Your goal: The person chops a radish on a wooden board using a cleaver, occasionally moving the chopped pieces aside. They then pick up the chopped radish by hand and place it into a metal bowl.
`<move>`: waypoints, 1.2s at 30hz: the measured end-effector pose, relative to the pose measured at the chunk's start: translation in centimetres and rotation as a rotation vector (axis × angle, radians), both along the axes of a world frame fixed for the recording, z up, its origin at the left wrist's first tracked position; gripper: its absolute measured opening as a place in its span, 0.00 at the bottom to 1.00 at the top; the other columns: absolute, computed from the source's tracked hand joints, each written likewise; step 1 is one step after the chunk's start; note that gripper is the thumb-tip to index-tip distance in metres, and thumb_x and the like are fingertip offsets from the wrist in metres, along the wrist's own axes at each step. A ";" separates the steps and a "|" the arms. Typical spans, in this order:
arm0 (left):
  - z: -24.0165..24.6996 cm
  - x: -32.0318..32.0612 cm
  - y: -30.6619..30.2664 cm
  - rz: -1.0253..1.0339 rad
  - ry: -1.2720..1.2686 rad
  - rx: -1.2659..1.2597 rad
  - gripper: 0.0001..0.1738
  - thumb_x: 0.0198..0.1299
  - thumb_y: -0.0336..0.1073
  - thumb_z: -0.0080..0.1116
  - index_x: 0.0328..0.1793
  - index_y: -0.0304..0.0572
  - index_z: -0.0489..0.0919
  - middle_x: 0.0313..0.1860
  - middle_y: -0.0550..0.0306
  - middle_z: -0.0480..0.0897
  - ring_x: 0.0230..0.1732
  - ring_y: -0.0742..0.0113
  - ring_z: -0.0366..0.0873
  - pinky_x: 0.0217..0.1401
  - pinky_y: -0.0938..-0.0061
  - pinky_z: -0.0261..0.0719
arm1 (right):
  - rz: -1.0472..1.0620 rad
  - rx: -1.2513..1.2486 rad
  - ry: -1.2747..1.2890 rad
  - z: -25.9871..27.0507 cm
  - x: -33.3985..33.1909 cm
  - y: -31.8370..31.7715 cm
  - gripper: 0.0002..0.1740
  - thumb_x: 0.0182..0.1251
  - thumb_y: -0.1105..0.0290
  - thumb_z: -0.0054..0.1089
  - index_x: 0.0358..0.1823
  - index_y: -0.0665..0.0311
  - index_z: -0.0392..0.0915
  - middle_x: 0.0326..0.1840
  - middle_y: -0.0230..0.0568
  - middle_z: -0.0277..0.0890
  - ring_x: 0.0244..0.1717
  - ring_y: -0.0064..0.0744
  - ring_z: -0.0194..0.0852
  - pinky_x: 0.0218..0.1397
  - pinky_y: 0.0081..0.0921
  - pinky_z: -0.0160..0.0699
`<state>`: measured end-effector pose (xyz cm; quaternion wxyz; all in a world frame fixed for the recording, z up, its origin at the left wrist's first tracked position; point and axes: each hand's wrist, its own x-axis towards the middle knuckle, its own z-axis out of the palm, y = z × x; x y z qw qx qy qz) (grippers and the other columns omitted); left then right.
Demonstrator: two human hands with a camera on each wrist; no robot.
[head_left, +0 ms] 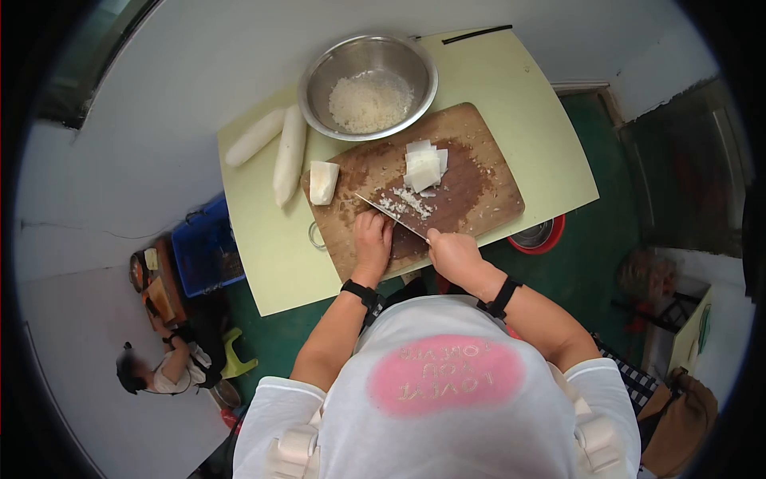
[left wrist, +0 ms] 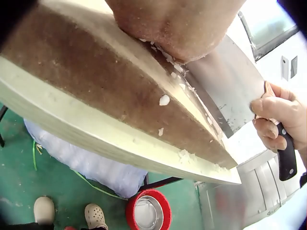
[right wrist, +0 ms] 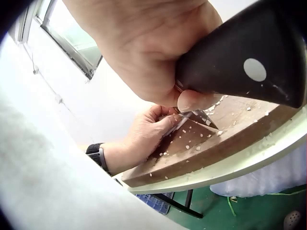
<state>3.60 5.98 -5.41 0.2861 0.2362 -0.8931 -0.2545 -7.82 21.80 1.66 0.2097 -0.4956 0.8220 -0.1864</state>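
My right hand (head_left: 455, 257) grips the black handle (left wrist: 286, 153) of a cleaver (left wrist: 228, 84), its blade slanting across the wooden cutting board (head_left: 495, 176). On the near-left side of the blade, my left hand (head_left: 373, 238) has bent fingers close against it. White radish strips (right wrist: 182, 122) show at its thumb and fingertips, mostly hidden by the hand. Chopped radish bits (head_left: 405, 203) lie beyond the blade. Farther back sits a stack of thin radish slices (head_left: 425, 166). A cut radish chunk (head_left: 323, 183) stands at the board's left edge.
A steel bowl (head_left: 427, 88) of chopped radish stands behind the board. Two whole peeled radishes (head_left: 290, 156) lie left of it on the pale table (head_left: 267, 271). A red basin (left wrist: 165, 211) is on the floor at right. Another person (head_left: 171, 363) sits at far left.
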 end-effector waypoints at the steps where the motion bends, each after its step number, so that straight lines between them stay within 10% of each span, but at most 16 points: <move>1: 0.1 0.1 0.0 -0.017 0.010 -0.014 0.13 0.47 0.26 0.64 0.39 0.35 0.76 0.42 0.46 0.77 0.45 0.45 0.73 0.50 0.58 0.71 | 0.001 -0.008 0.004 0.0 -0.1 0.0 0.05 0.61 0.71 0.52 0.32 0.66 0.72 0.21 0.54 0.77 0.26 0.56 0.79 0.29 0.50 0.75; 36: 0.4 -2.1 4.8 0.550 -0.064 0.025 0.21 0.48 0.32 0.65 0.50 0.38 0.75 0.50 0.51 0.74 0.54 0.51 0.70 0.59 0.59 0.67 | 0.311 -0.067 -0.098 -1.1 -9.7 0.0 0.06 0.60 0.70 0.55 0.31 0.65 0.70 0.21 0.56 0.73 0.26 0.61 0.75 0.29 0.49 0.72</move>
